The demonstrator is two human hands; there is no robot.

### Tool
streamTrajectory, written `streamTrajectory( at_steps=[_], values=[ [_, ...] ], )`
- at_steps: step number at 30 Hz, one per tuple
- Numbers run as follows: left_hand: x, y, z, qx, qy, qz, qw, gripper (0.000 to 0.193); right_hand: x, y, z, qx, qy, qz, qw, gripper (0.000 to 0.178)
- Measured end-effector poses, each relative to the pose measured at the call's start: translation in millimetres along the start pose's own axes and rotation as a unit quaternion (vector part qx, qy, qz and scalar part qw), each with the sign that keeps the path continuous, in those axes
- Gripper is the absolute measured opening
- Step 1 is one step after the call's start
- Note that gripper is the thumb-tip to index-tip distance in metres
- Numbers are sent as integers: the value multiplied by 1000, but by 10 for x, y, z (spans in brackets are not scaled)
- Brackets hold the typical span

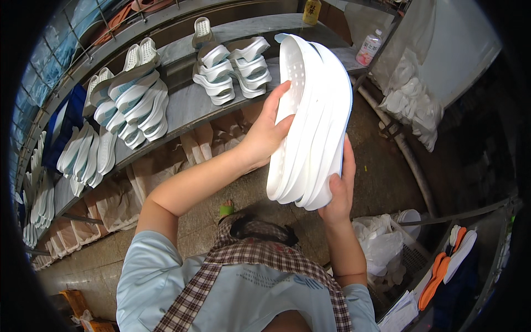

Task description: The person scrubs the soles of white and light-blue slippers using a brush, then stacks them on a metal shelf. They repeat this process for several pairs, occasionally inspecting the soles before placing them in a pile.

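Between my two hands I hold a stack of white shoe soles [307,122], tilted upright in front of me. My left hand [268,130] grips its left side, with the thumb and fingers against the dimpled inner face of the nearest sole. On the lower right edge my right hand [340,188] is wrapped, its fingers partly hidden behind the stack. The soles are pressed together, with a thin blue edge along the right side. Left of them, stacked white-and-grey soles [213,72] sit on the metal bench.
The grey bench [180,99] curves across the far left. More pale-blue and white soles [135,102] are piled on it. A pink-labelled bottle [369,48] and a yellow bottle [311,12] stand at the back. Orange and white soles [437,274] lie on the right rack, near plastic bags [379,243].
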State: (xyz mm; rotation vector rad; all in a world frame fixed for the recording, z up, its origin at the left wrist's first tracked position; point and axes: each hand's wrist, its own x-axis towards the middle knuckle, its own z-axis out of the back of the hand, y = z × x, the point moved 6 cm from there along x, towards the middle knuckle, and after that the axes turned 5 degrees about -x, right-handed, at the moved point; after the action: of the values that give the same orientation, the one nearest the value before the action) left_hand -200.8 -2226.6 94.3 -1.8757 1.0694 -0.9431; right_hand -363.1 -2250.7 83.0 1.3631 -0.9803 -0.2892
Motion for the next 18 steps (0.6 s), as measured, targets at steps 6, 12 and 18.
streamTrajectory(
  at_steps=[6, 12, 18],
  values=[
    [-22, 135, 96, 16, 31, -54, 998, 72, -101, -104, 36, -23, 7, 57, 998, 68],
    [-76, 248, 170, 30, 19, -72, 997, 68, -140, -233, 35, -11, 15, 118, 993, 65],
    [-120, 356, 228, 29, 27, -85, 996, 68, -188, -308, 23, -7, 20, 118, 993, 66]
  ],
)
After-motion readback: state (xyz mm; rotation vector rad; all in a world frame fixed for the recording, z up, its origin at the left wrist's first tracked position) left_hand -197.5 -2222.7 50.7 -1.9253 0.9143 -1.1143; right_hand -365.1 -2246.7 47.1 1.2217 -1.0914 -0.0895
